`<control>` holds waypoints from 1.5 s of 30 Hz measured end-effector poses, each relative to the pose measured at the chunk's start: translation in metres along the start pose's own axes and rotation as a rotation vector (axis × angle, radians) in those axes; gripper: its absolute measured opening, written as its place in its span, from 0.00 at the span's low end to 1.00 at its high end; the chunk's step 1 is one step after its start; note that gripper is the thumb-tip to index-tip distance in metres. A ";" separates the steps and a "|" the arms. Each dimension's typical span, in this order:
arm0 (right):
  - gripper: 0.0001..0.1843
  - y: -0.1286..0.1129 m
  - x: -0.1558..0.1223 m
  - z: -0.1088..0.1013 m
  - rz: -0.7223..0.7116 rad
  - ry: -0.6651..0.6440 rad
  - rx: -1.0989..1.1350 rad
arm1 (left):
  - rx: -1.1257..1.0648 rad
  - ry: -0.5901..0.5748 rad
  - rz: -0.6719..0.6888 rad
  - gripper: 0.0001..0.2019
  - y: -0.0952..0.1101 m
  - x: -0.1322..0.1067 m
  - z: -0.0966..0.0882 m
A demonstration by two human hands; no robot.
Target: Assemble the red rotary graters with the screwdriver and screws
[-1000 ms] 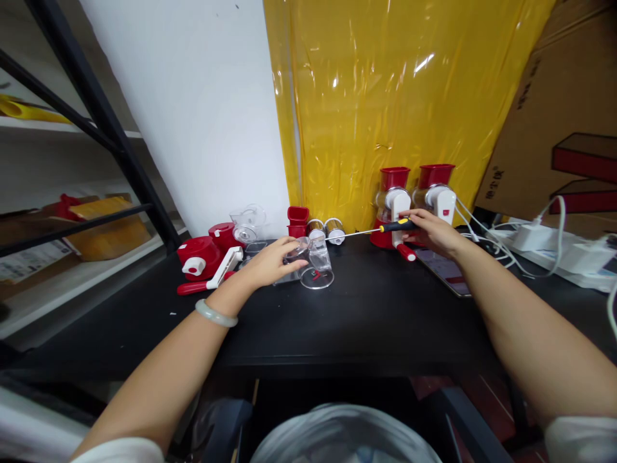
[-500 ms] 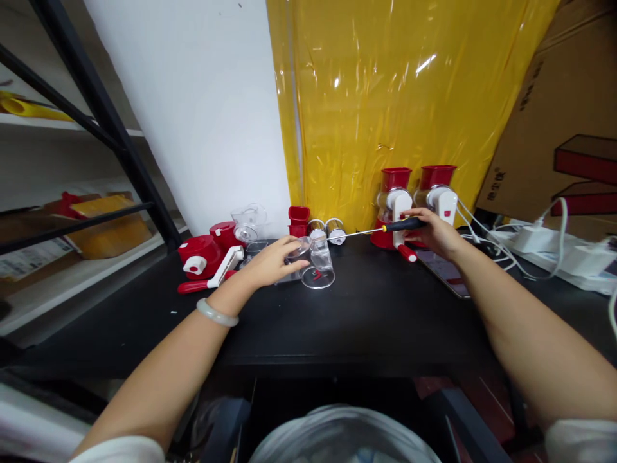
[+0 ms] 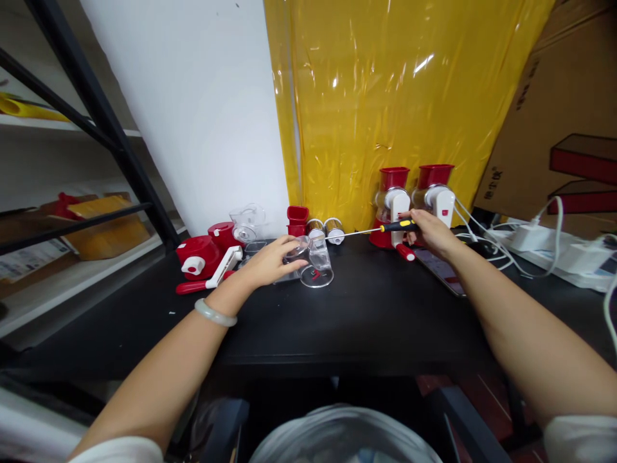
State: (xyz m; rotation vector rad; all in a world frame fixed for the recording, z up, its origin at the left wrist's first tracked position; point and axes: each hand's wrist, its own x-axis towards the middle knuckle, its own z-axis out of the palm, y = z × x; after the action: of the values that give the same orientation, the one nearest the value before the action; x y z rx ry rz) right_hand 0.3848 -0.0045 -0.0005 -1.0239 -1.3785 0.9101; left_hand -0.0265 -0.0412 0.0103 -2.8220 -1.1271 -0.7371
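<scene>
My left hand (image 3: 274, 260) is closed around a clear plastic grater housing (image 3: 320, 262), which lies on the black table with a round rim towards me. In my right hand (image 3: 430, 233) is a screwdriver (image 3: 398, 226) with a black and yellow handle. Its long shaft points left, and the tip meets the clear housing near its upper end; the exact contact is too small to tell. Left of my left hand sit a red grater body (image 3: 199, 257) and a white crank with a red handle (image 3: 225, 267). Two metal drums (image 3: 334, 230) lie behind the housing.
Two assembled red and white rotary graters (image 3: 394, 193) stand at the back right. Beside them are a tablet (image 3: 441, 271) and a power strip (image 3: 573, 260) with white cables. A small red hopper (image 3: 297, 220) and another clear part (image 3: 248, 222) stand along the back wall.
My right hand has shifted slightly left and its grip on the screwdriver has altered, showing more yellow on the handle. My left hand stays on the clear housing.
</scene>
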 end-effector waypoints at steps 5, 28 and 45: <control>0.10 -0.003 0.002 -0.003 0.110 0.014 0.101 | -0.002 0.000 -0.001 0.23 0.002 -0.001 -0.001; 0.12 -0.009 0.000 -0.005 0.116 0.046 0.132 | 0.000 -0.019 -0.004 0.24 0.005 -0.001 -0.003; 0.15 -0.005 0.000 -0.009 -0.018 0.019 0.058 | 0.004 -0.017 -0.007 0.24 0.007 -0.001 -0.002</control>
State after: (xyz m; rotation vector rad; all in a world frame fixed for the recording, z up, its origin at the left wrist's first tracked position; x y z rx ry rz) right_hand 0.3929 -0.0062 0.0046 -0.9724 -1.3368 0.9195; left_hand -0.0234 -0.0468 0.0128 -2.8283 -1.1397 -0.7118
